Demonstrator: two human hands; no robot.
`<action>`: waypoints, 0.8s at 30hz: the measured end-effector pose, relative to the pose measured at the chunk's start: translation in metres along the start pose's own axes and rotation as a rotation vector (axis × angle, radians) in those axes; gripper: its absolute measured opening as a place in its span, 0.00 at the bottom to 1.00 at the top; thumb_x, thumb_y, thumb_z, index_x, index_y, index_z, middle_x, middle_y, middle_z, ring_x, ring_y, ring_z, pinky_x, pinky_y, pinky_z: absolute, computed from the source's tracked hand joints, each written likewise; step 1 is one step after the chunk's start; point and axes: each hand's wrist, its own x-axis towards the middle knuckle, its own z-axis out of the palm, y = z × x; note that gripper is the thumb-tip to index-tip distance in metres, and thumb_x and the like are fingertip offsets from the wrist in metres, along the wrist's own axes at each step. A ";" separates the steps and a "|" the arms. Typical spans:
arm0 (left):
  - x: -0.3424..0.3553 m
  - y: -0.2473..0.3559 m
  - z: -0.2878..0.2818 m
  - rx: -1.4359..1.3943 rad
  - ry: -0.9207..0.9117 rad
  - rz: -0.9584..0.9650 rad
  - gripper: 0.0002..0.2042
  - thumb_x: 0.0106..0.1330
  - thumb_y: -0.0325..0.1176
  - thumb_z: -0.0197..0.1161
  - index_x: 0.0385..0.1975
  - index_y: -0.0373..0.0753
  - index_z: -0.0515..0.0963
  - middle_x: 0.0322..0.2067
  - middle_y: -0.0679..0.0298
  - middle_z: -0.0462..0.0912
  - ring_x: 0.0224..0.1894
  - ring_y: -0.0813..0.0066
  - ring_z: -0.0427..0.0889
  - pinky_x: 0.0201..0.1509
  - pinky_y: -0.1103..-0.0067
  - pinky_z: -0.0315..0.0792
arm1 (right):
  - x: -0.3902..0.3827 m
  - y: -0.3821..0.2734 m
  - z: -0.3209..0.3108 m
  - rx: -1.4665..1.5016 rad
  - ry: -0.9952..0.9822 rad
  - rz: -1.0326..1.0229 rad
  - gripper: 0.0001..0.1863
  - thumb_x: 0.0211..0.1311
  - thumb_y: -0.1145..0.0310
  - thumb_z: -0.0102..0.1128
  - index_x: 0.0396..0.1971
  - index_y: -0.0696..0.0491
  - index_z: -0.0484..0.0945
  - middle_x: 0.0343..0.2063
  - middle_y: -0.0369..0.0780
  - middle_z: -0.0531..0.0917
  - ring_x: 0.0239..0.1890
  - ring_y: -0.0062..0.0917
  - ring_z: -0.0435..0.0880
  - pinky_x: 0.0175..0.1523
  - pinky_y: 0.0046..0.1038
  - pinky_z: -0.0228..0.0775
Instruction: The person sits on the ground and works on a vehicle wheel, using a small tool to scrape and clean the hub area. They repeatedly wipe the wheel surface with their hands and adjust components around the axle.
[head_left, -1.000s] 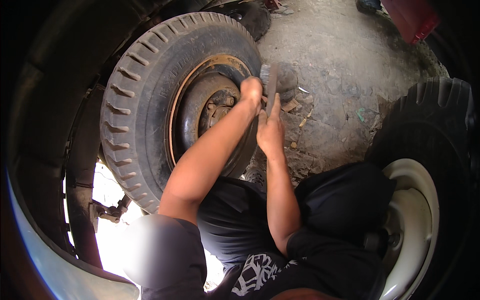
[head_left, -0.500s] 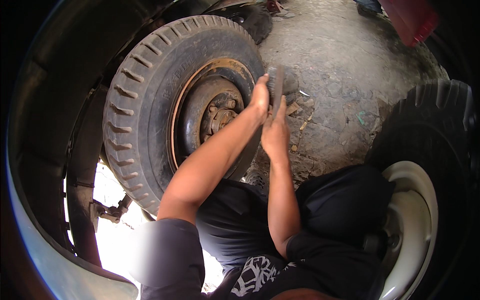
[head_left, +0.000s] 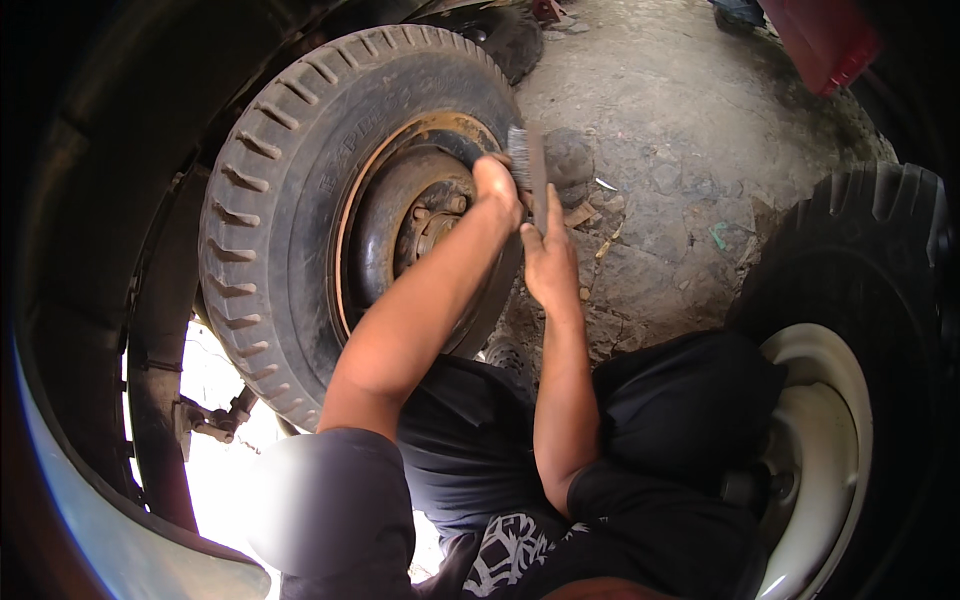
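A wire brush (head_left: 520,160) with a flat handle and grey bristles stands nearly upright, its bristles toward my left hand. My right hand (head_left: 552,262) grips its lower end, the index finger stretched along the handle. My left hand (head_left: 496,188) is closed right beside the bristles; a small dark end shows at its fingertips, but what it holds is hidden. Behind my left forearm stands a mounted wheel with a worn black tyre (head_left: 285,215), a rusty rim (head_left: 345,240) and a hub (head_left: 435,215) with bolts.
A second black tyre (head_left: 860,240) with a cream rim (head_left: 850,430) stands close on my right. Stone chips and a green scrap (head_left: 718,237) lie on the rough floor (head_left: 650,80). The dark fender (head_left: 80,250) curves round on the left. A red part (head_left: 825,45) hangs at the upper right.
Both hands and the brush have shifted slightly left. My left hand has dropped lower and its fingers have curled in beside the bristles.
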 end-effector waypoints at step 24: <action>0.005 0.007 -0.012 0.289 -0.041 -0.069 0.28 0.85 0.55 0.45 0.61 0.37 0.81 0.51 0.51 0.87 0.51 0.50 0.87 0.54 0.48 0.79 | -0.025 -0.021 -0.002 -0.236 0.026 -0.160 0.39 0.80 0.66 0.53 0.83 0.56 0.47 0.68 0.65 0.73 0.68 0.64 0.74 0.72 0.50 0.67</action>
